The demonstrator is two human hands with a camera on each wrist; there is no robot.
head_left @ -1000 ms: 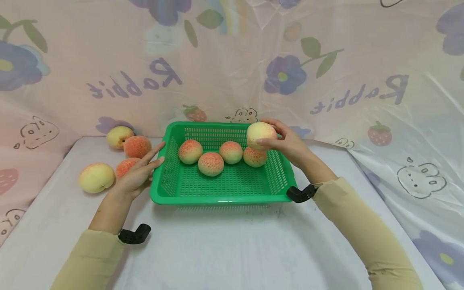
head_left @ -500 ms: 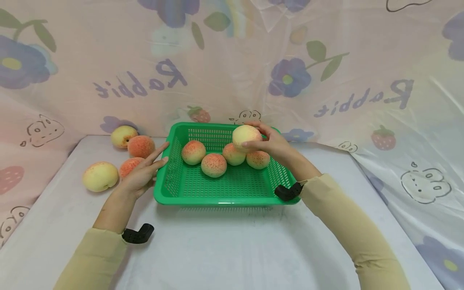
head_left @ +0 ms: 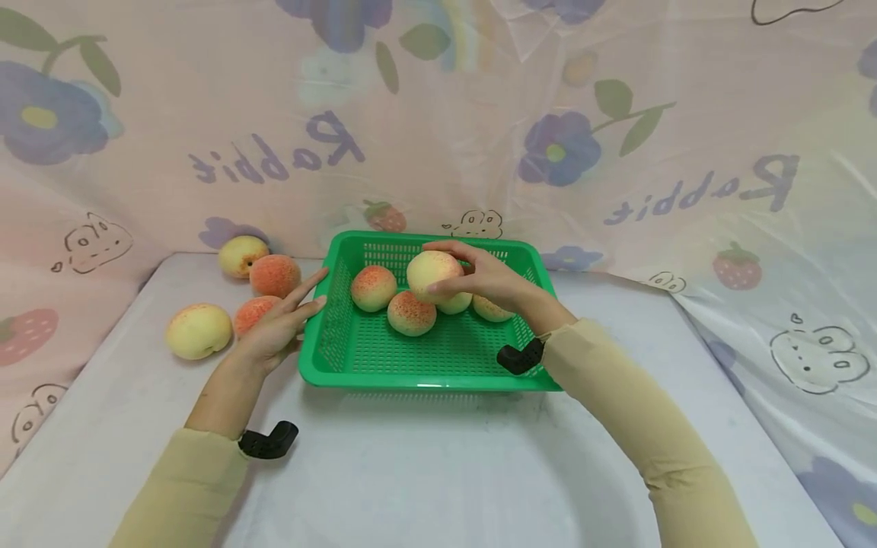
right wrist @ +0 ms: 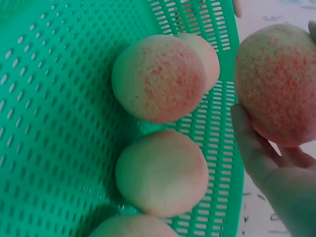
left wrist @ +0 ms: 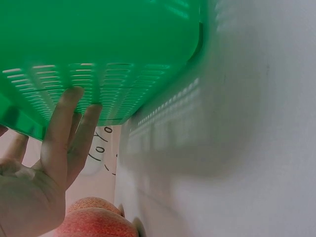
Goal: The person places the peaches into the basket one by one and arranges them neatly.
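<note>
My right hand (head_left: 489, 281) holds a pale yellow peach (head_left: 433, 275) with a red blush, thumb and fingers round it, above the green plastic basket (head_left: 425, 380). In the right wrist view this peach (right wrist: 279, 84) shows its speckled red side. Several peaches lie in the basket below, among them a left one (head_left: 373, 288) and a speckled one (head_left: 412, 313); two are partly hidden behind the right hand and the held peach. My left hand (head_left: 274, 331) touches the basket's left side; in the left wrist view its extended fingers (left wrist: 59, 133) lie against the slotted outer wall.
Left of the basket, several more peaches lie on the white table (head_left: 438, 472): a yellow one (head_left: 199, 331), another yellow one (head_left: 243, 256), a red one (head_left: 275, 275) and one partly behind the left hand (head_left: 256, 313). A printed curtain (head_left: 438, 137) hangs behind.
My right hand has carried the held peach leftward across the basket, from above the rightmost peach toward the middle. The left hand stays at the basket's side. The whole view has shifted slightly.
</note>
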